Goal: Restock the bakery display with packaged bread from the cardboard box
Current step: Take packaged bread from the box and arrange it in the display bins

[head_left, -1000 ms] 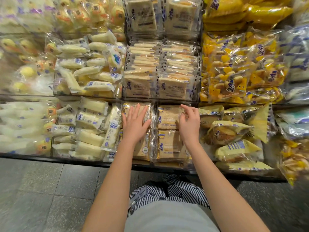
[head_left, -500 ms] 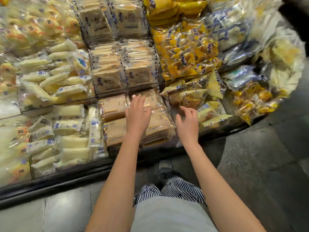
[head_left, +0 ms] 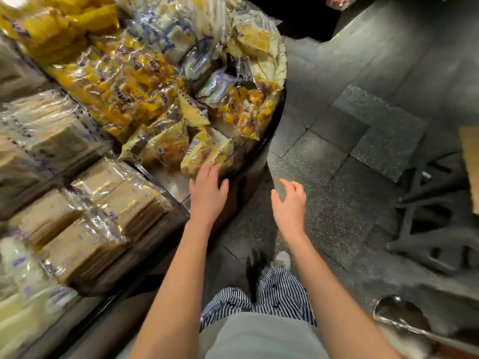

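Lying bread packs [head_left: 129, 203] run diagonally.

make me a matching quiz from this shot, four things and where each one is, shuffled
1 left hand
2 right hand
3 sliced bread packs
4 striped trousers

A over the floor tiles
B low in the picture, below both hands
C by the display's dark front rim
D on the display, left of both hands

Pairs: 1-C, 2-A, 3-D, 4-B
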